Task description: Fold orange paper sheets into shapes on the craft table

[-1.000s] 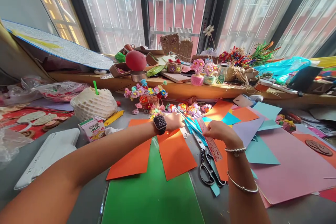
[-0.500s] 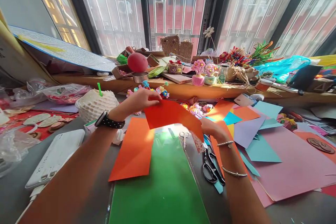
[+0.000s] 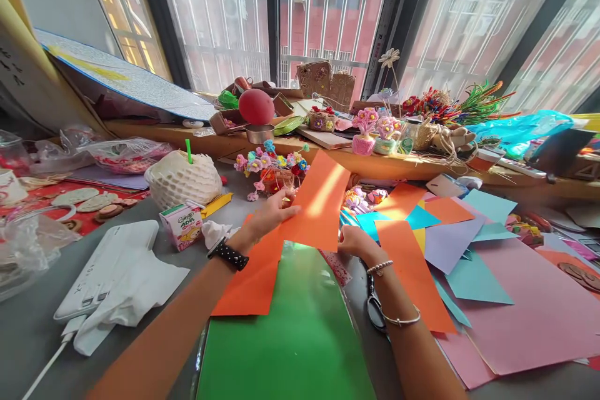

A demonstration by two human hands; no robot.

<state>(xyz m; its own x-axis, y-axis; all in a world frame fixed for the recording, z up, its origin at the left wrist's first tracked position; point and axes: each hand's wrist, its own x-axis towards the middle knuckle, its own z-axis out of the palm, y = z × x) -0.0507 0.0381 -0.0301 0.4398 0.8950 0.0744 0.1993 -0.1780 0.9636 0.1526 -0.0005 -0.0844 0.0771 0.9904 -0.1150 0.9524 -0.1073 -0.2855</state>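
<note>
Between my hands an orange paper sheet (image 3: 319, 206) is held up, tilted, above the green sheet (image 3: 309, 319) on the table. My left hand (image 3: 270, 217) pinches its left edge, thumb on the front. At its lower right corner, my right hand (image 3: 355, 242) has its fingers curled on the edge. A second orange sheet (image 3: 250, 284) lies under my left hand, overlapping the green one. Beside my right wrist lie black-handled scissors (image 3: 375, 311), partly covered by my forearm.
Orange, blue and pink papers (image 3: 529, 306) are heaped at the right. On the left are a white power bank (image 3: 112, 262), a tissue (image 3: 135, 300), a small drink carton (image 3: 182, 225) and a foam-netted coconut (image 3: 182, 181). Behind stands a flower basket (image 3: 276, 180), below a cluttered sill.
The orange sheet has turned from lying sideways and bent to standing more upright and flat. My left hand has come down and nearer; my right hand has shifted slightly left.
</note>
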